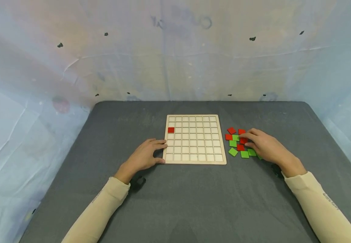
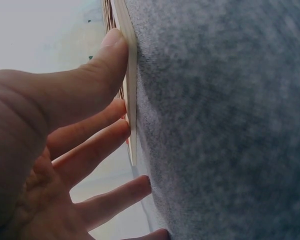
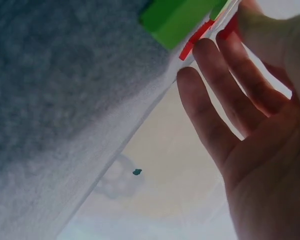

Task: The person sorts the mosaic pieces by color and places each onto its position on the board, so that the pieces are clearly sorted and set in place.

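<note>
A square wooden grid board point(image 1: 195, 163) lies flat on the table, with one red tile point(image 1: 171, 130) in its leftmost column. My left hand point(image 1: 145, 154) rests at the board's left edge, thumb near the lower corner and fingertips higher up. In the left wrist view, the thumb and two fingers of that hand point(image 2: 55, 135) touch the board's rim point(image 2: 132, 100). To the right of the board, my right hand point(image 1: 266, 146) pinches a red tile point(image 1: 243, 140) between thumb and index finger among loose red and green tiles point(image 1: 233, 152). Its palm hides some tiles.
A dark grey table point(image 1: 181, 195) carries everything. Green tiles point(image 1: 244, 154) lie close under the right hand, and a red tile point(image 1: 231, 130) lies at the back of the group. A pale cloth point(image 1: 187, 50) hangs behind the table's far edge.
</note>
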